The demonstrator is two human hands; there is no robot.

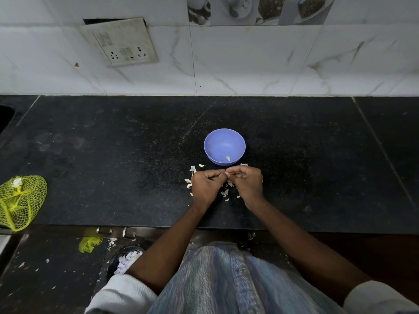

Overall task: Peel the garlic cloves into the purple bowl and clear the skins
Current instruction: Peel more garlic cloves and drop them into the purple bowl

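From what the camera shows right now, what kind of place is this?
Most likely a home kitchen. There is a black stone counter against a tiled wall with a switch and socket plate, and both hands work at garlic beside a purple bowl, skins scattered around.

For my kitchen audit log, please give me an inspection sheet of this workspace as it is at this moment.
Surface: black stone counter, speckled, with faint smudges at left.
Job's things: purple bowl upright, one peeled clove inside; what the fingers pinch is too small to tell.
Clutter: garlic skins scattered around and under the hands; yellow net bag at the left edge.
Grippers: left hand and right hand curled, fingertips meeting in front of the bowl.
Cables: nothing seen.
Surroundings: tiled wall with a loose switch plate; skins and net scrap on the floor.
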